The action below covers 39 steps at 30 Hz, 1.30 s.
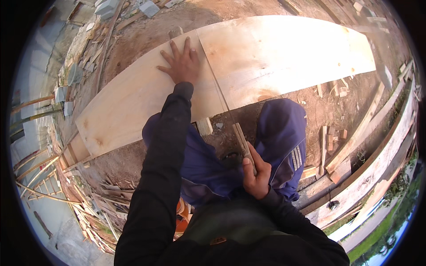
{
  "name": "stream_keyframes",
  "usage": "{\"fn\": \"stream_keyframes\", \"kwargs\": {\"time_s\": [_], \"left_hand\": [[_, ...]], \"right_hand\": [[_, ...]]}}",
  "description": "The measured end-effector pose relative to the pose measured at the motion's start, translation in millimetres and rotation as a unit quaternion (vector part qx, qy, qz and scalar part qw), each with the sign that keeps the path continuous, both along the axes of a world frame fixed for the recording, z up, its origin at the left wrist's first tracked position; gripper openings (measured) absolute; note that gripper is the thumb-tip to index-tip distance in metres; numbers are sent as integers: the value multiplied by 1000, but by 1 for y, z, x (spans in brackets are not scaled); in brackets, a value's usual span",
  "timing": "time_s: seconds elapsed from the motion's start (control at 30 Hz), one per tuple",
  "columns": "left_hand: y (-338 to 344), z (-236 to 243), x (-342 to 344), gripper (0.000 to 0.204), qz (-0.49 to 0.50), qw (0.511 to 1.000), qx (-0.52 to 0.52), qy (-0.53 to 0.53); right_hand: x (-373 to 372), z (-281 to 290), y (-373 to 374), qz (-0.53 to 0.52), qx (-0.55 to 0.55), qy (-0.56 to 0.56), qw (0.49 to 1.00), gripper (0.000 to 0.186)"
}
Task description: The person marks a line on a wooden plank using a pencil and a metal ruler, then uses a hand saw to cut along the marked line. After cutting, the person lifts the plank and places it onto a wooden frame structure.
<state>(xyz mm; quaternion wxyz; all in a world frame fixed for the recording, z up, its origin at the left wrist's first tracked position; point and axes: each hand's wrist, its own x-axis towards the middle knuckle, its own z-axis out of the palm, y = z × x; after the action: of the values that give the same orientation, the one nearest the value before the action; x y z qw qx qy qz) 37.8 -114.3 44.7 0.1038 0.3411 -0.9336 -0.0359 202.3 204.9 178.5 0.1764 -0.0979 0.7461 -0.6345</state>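
Note:
A large sheet of pale plywood (266, 57) lies across the space before my knees, its right part bright with glare. A thin dark line runs across it from the far edge to the near edge. My left hand (183, 64) presses flat on the sheet just left of that line, fingers spread. My right hand (257, 175) is closed around the wooden handle of a handsaw (241, 138), near the sheet's near edge. The saw's narrow blade is seen edge-on, in line with the dark line; how far it reaches along it I cannot tell.
My knees (284, 133) in blue trousers are close under the near edge. A wood block (204, 126) shows beneath the sheet. Offcuts (330, 137) and long planks (361, 128) lie to the right. Scrap sticks (95, 213) are heaped at left, and an orange object (181, 217) sits below me.

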Motion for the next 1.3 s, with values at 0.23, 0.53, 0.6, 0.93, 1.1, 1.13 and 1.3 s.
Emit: {"fn": "stream_keyframes", "kwargs": {"time_s": [0.23,0.53,0.6,0.93,1.1,1.13,1.3], "left_hand": [[-4,2,-12,50,-6,1000,8,25],[-2,2,-11,50,-5,1000,8,24],[-5,-2,-9,50,-7,1000,4,18],[-10,-3,-10,50,-7,999,-15,32],[-6,-3,-13,49,-9,1000,4,29],[-6,-2,-13,49,-6,1000,3,25],[-8,-3,-10,50,-3,999,-9,35]], "right_hand": [[-79,-10,-90,-26,30,-71,997,41],[-10,5,-10,-26,6,26,999,43],[-53,4,-61,-12,37,-76,996,43],[-6,20,-3,7,30,-23,999,45],[-60,-20,-73,-38,14,-30,999,41],[-60,-20,-75,-50,4,-32,998,40],[4,20,4,15,49,32,998,44]]}}
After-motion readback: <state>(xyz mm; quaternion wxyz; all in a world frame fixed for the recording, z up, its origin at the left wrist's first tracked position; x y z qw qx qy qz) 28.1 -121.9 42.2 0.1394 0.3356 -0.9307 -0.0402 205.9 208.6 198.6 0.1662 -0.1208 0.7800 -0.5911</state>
